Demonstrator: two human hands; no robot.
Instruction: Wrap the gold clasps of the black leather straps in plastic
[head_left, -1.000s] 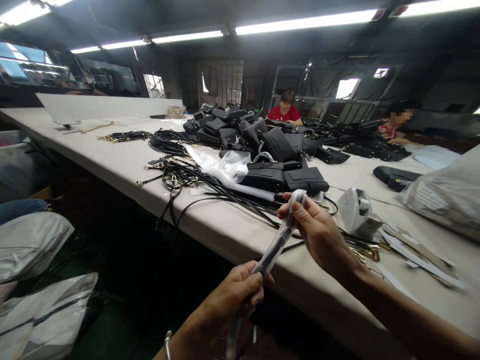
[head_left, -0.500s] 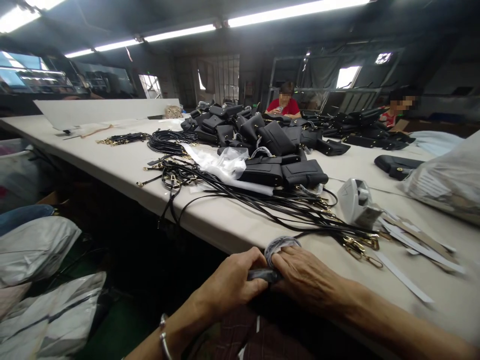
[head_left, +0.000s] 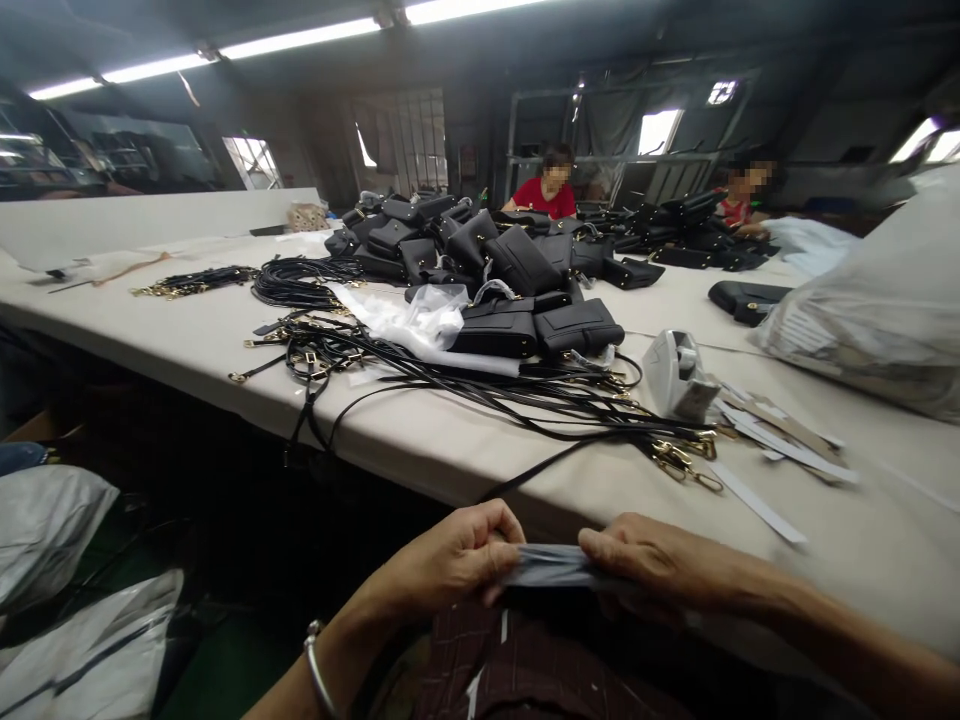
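Note:
My left hand (head_left: 450,558) and my right hand (head_left: 660,565) are both closed on the ends of a folded strap wrapped in clear plastic (head_left: 551,566), held flat over my lap just below the table's front edge (head_left: 450,480). A silver bangle sits on my left wrist. On the table beyond my hands lies a tangle of thin black straps with gold clasps (head_left: 525,395). One loose strap runs toward my hands.
Black leather bags (head_left: 525,300) are piled mid-table with crumpled clear plastic (head_left: 420,320). A white tape dispenser (head_left: 675,375) and paper strips (head_left: 780,430) lie to the right, with a large plastic sack (head_left: 877,300) beyond. Two people sit at the far side. Plastic bags (head_left: 52,530) lie on the floor, left.
My hands came down from table height to my lap. The long wrapped strap was looped, then folded flat between both hands. The view shifted slightly right.

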